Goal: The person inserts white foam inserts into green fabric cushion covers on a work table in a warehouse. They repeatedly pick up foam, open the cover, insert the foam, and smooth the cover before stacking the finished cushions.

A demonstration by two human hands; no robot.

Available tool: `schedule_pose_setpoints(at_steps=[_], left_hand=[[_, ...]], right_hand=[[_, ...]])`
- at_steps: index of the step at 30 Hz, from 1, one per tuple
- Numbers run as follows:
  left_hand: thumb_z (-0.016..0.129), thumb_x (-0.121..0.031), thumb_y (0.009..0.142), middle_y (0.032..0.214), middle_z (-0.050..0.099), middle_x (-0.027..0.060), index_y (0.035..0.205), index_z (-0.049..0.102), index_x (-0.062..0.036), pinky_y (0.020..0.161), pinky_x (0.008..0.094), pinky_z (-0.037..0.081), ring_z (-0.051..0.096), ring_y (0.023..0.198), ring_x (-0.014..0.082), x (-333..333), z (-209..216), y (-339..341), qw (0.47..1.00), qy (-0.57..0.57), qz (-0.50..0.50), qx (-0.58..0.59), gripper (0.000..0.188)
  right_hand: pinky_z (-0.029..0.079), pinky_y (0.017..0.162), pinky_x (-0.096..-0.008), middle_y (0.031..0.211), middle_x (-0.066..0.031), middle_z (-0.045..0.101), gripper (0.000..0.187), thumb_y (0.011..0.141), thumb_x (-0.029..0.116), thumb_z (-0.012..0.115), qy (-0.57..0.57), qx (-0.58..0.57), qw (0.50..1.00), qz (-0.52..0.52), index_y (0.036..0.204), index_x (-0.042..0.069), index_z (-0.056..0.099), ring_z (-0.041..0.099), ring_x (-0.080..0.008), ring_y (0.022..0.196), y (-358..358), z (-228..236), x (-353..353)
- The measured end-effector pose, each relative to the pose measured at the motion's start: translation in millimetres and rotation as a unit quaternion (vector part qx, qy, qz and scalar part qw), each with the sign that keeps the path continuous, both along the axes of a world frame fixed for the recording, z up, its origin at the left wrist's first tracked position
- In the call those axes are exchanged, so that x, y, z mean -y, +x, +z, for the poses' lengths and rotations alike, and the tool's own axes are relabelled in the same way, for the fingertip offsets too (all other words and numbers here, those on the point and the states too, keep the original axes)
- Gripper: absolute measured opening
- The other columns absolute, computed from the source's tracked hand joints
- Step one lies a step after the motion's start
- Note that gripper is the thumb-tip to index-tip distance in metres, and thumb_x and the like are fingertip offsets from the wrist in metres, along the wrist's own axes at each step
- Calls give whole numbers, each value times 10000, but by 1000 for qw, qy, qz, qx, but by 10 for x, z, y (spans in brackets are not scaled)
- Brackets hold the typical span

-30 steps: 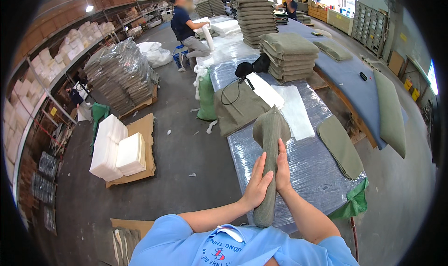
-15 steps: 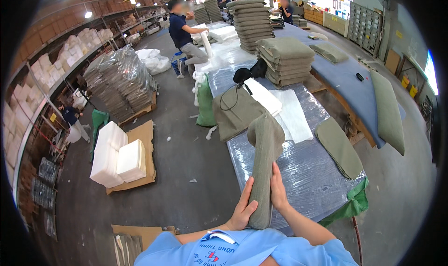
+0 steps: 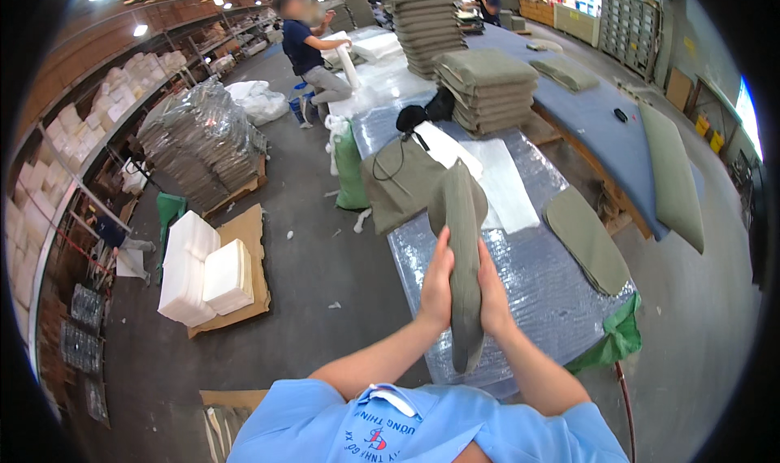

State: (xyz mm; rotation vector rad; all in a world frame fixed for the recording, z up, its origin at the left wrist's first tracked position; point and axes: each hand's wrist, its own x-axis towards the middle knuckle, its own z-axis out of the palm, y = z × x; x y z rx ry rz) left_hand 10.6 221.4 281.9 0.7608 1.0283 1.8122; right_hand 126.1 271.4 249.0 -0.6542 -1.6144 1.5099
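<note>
Raised slightly, the olive cushion [image 3: 463,260] stays pressed between left hand [image 3: 437,288] and right hand [image 3: 492,296], seemingly flat-palmed, above the wrapped table [image 3: 561,300].

This was a cushion workshop inside a large warehouse-like hall. Tall stacks of olive-green cushions [image 3: 486,89] stood on a long worktable [image 3: 544,288] covered in shiny plastic wrap, with more flat pads lying on a blue table [image 3: 601,121] beside it. White foam blocks [image 3: 199,268] sat on cardboard on the grey concrete floor, near a pallet of goods wrapped in clear film [image 3: 199,146]. Shelving [image 3: 73,138] stocked with pale bundles lined one wall, and another worker [image 3: 313,52] sat further down the table.
</note>
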Motion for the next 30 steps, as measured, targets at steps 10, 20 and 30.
schedule_pose_setpoints(at_steps=[10,20,30], left_hand=[[341,-346,1103,1401,580,75,1504,467,-36,1079,355,458,571,1261,199,-813,447,-194,985,-58,3,160,521],[325,-331,1108,1389,590,100,1480,487,-9,1087,359,450,566,1270,198,-1004,369,-298,990,-27,28,138,518],[575,-155,945,1321,637,195,1239,671,-9,1133,461,401,533,1335,393,-739,302,-205,826,228,188,-480,341]], right_hand=[[437,1076,-357,1474,-160,506,800,1056,617,406,-215,-82,973,1,1563,2,337,531,-229,1307,-332,460,-775],[438,1046,-339,1399,-151,564,673,1072,548,415,-214,-78,973,-22,1507,36,449,555,-221,1254,-453,493,-964],[435,1063,-342,1368,-124,584,568,1081,442,421,-120,-83,989,0,1468,31,486,561,-203,1247,-441,404,-975]])
